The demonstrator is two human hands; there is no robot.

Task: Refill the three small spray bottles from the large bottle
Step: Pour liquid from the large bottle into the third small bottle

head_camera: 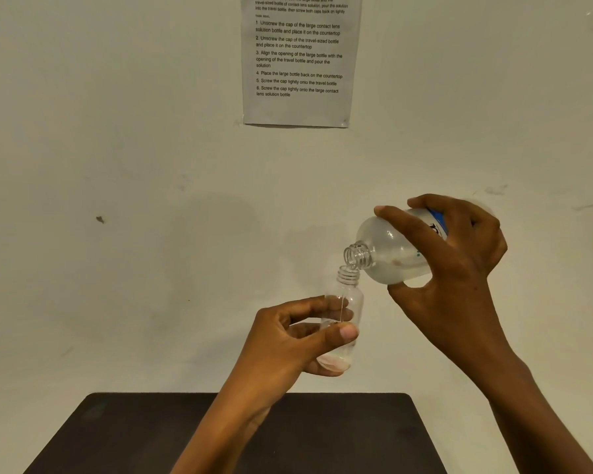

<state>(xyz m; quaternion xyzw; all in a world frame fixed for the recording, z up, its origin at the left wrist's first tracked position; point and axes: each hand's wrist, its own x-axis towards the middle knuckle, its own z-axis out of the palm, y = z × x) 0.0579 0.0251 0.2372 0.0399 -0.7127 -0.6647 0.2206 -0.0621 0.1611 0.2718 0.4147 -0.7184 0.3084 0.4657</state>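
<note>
Lying low on the left, the dark table (124,436) is showing its rounded back corner and slanting left edge, with plain wall above it. Your left hand (281,340) is holding the small bottle (351,299) up above the table's back edge, thumb and fingers curled round its lower half, mouth uncapped and nearly upright. A thin stream is running down inside it. The large bottle (387,248) is tipping down from the right, its threaded mouth just above the small one's rim. Your right hand (459,261) is gripping the large bottle's body, fingers over the top and thumb beneath. Wall is lying open to the right.
</note>
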